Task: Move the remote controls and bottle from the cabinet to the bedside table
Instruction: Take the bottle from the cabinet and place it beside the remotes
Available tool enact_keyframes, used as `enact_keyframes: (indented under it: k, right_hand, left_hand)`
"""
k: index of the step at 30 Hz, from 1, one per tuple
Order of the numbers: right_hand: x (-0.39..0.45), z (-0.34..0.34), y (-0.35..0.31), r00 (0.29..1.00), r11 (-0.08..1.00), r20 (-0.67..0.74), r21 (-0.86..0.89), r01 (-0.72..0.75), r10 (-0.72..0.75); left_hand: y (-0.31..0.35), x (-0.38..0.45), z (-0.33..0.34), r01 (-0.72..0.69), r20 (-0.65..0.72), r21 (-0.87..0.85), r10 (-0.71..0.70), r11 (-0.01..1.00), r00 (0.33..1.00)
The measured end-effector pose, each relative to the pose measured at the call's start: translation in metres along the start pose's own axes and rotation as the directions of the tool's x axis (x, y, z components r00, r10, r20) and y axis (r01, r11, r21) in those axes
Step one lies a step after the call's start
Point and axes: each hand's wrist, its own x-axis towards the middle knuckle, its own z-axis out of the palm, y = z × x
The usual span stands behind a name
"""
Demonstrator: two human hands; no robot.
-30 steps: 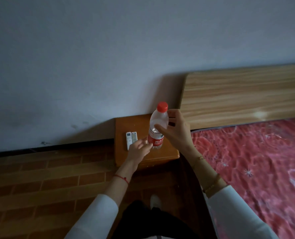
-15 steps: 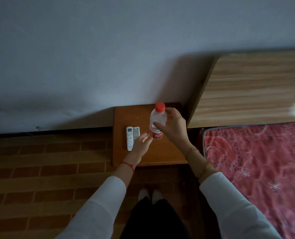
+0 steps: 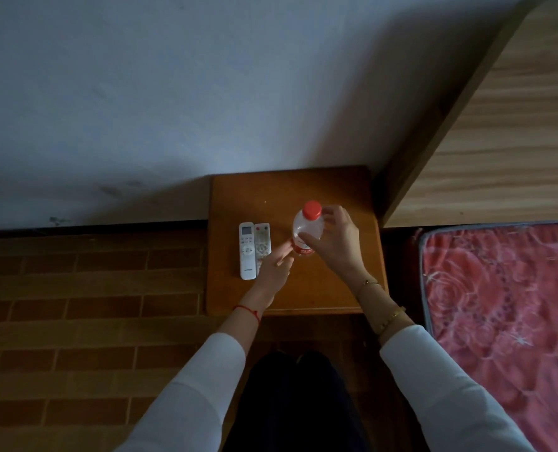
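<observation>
A clear plastic bottle (image 3: 306,225) with a red cap and red label stands upright on the brown bedside table (image 3: 333,187). My right hand (image 3: 336,243) is wrapped around the bottle from the right. Two white remote controls lie side by side on the table's left part: a longer one (image 3: 247,251) and a shorter one (image 3: 262,239) with a red button. My left hand (image 3: 272,270) hovers over the near end of the shorter remote, fingers apart, fingertips near the bottle's base, holding nothing.
The table stands against a pale wall (image 3: 173,93). A wooden headboard (image 3: 499,141) and a bed with a red floral cover (image 3: 506,305) lie to the right. Brown brick-pattern floor (image 3: 75,321) stretches to the left. My dark trousers (image 3: 297,402) show below.
The view has tilted down and drawn closer to the table. The bottle has come down onto the table top, still in my right hand. My left hand stays by the remotes.
</observation>
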Motion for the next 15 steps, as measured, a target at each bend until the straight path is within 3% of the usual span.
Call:
enact_keyframes:
  k: [9, 15]
  right_hand:
    - [-0.006, 0.006, 0.01, 0.998, 0.999, 0.06, -0.036, 0.005, -0.003]
    - [-0.024, -0.021, -0.002, 0.976, 0.987, 0.189, -0.139, -0.084, 0.109]
  left_hand:
    - [-0.01, 0.005, 0.001, -0.008, -0.007, 0.089, 0.009, 0.996, 1.0]
    - [0.007, -0.024, -0.007, -0.027, -0.105, 0.243, 0.054, 0.97, 0.993]
